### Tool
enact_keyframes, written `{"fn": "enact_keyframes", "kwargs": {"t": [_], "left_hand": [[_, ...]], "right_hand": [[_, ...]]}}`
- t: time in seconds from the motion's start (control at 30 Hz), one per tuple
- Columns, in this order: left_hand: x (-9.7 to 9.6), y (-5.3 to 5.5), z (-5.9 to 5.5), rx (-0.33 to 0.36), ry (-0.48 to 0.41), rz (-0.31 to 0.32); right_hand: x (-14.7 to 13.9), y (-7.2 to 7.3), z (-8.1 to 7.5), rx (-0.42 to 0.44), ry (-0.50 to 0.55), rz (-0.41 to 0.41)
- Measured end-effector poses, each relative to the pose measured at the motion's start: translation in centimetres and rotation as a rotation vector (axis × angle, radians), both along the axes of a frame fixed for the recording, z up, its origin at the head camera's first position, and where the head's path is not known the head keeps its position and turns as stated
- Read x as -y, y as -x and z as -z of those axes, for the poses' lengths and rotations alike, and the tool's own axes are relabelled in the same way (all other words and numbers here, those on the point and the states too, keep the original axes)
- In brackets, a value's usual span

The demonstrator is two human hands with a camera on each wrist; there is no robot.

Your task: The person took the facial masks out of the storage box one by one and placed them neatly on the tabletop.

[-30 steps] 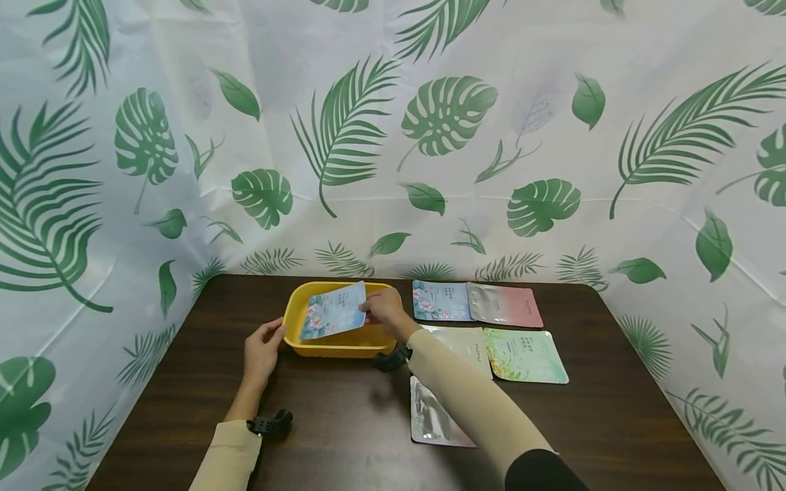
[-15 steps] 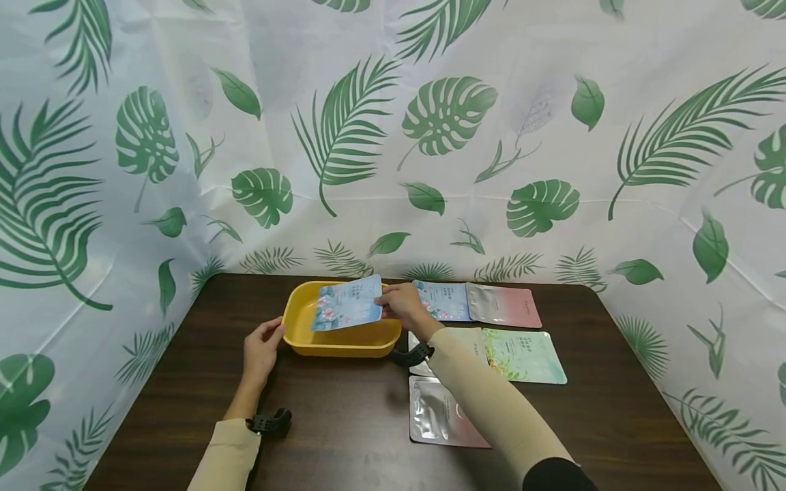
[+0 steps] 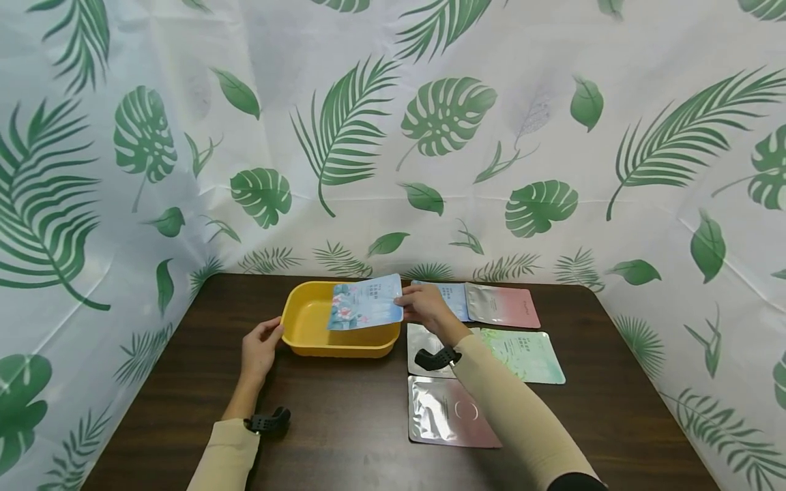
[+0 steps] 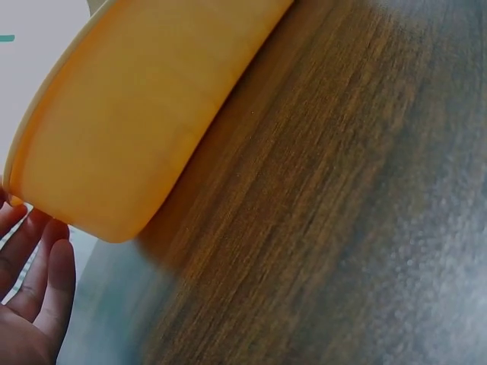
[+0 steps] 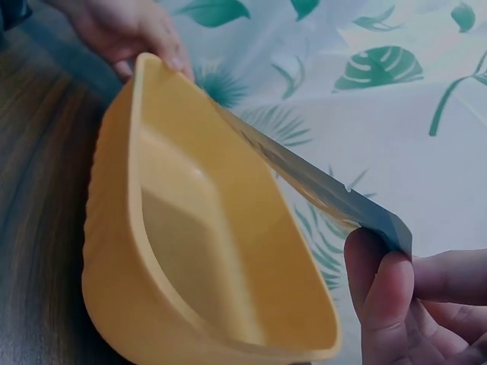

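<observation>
My right hand (image 3: 426,307) pinches the right edge of a light blue sheet mask packet (image 3: 366,303) with pink flowers. It is held tilted over the yellow plastic basin (image 3: 344,351). In the right wrist view the packet (image 5: 319,179) shows nearly edge-on between thumb and fingers (image 5: 388,289), and the visible basin floor is bare. My left hand (image 3: 259,349) holds the basin's left end by the rim. Seen from the left wrist, its fingers (image 4: 27,251) are at the basin's end wall (image 4: 122,137).
Right of the basin lie other mask packets: a blue one (image 3: 456,300), a silver-and-pink one (image 3: 503,305), a pale silver one (image 3: 424,344), a green one (image 3: 525,356) and another silver-and-pink one (image 3: 451,412). A leaf-print curtain (image 3: 368,136) stands behind the dark wooden table (image 3: 344,423).
My right hand has moved right with the blue packet, lifting it from inside the basin to above its right part. The left hand has stayed at the basin's left end.
</observation>
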State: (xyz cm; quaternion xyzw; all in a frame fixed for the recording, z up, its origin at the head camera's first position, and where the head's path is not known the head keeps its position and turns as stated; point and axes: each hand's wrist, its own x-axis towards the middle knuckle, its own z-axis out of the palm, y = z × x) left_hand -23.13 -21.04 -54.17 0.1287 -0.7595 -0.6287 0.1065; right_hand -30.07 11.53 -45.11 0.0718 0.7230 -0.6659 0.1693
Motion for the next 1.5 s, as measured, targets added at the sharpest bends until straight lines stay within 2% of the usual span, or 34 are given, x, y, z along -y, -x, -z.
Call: {"fn": "enact_keyframes", "kwargs": {"t": [0.27,0.83,1.1,1.33,1.5], "left_hand": [[0.0,0.0,0.0,-0.002,-0.008,0.011],[0.1,-0.2,0.1,-0.001,-0.008,0.004],[0.0,-0.3,0.3,-0.002,-0.005,-0.002],[0.0,-0.3,0.3,-0.010,-0.005,0.002],[0.0,-0.2,0.3,-0.008,-0.006,0.005]], "right_hand": [[-2.3,-0.8,-0.2,-0.020,0.033,-0.008],[-8.6,-3.6,-0.4,-0.071,0.000,-0.062],[-11.8,-5.3,-0.6,-0.062,-0.043,-0.018],[-14.8,-6.9,-0.9,-0.059,-0.049,-0.039],[-17.5,-8.3,-0.6,-0.031,-0.058,-0.016]]}}
